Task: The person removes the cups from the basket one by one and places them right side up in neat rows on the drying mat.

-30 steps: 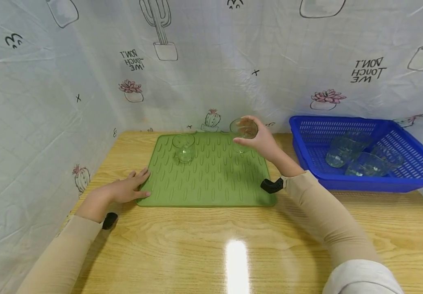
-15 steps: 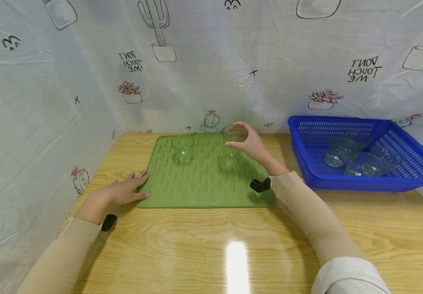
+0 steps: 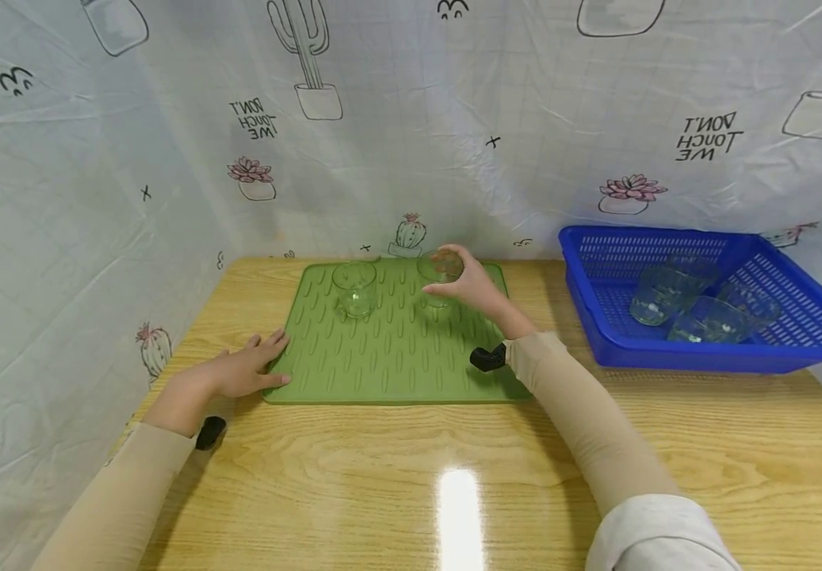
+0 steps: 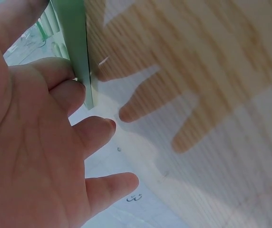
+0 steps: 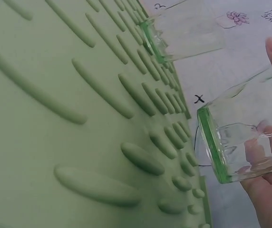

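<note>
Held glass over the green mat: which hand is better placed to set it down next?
Probably the right hand: it holds the glass over the green mat. The left hand rests at the mat's left edge, away from that glass.

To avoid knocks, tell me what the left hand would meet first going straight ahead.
The left hand touches the green mat; beyond its edge, the standing glass seems first in line, though depth is unclear.

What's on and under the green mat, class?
One glass stands on the green mat. The left hand touches the mat's edge; the right hand holds another glass over it. The mat covers anything underneath.
</note>
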